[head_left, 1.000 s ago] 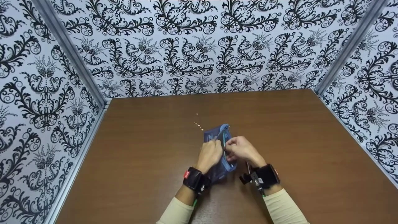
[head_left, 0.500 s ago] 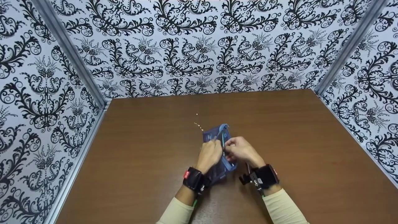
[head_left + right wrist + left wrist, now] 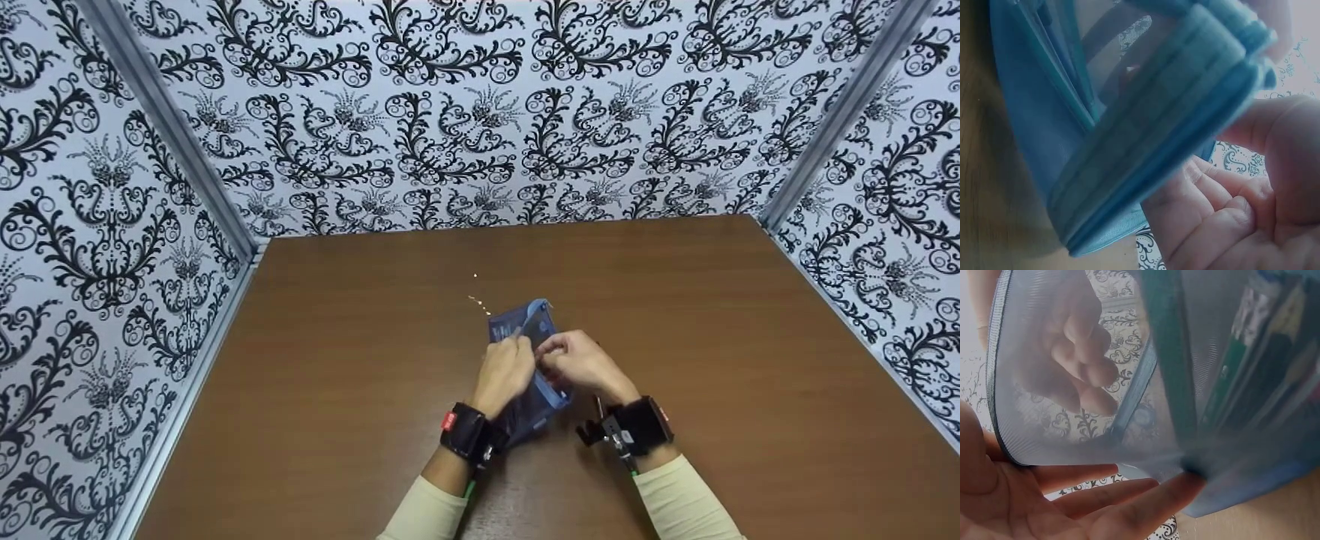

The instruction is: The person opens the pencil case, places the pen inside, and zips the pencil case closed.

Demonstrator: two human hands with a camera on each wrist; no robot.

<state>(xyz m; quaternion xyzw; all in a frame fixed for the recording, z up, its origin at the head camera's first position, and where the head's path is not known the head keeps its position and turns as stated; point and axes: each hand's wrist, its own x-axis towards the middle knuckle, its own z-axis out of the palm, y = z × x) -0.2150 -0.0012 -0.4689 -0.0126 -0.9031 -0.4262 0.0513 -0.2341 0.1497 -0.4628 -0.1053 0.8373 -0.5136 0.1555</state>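
A blue see-through mesh pencil case point(image 3: 511, 326), unzipped, stands tilted on the table. My left hand point(image 3: 508, 375) grips its near wall. In the left wrist view, the fingers point(image 3: 1129, 509) of that hand lie along the mesh. Inside the case are several pencils, among them a green pencil point(image 3: 1169, 343) and another with a metal eraser ferrule point(image 3: 1249, 312). At the opening is my right hand point(image 3: 585, 367), fingers curled, fingertips right at the rim. The zipper edge point(image 3: 1157, 126) hides those fingertips in the right wrist view; I cannot tell whether they pinch anything.
A brown wooden table point(image 3: 360, 337) carries the case. Small bright specks point(image 3: 480, 301) show beyond its far corner. Patterned walls point(image 3: 450, 112) enclose the back and both sides. Each wrist wears a black camera band point(image 3: 466, 433).
The teal pencil upright at the right fingers has sunk into the case and no longer shows in the head view. The left hand keeps its place; the right has shifted slightly.
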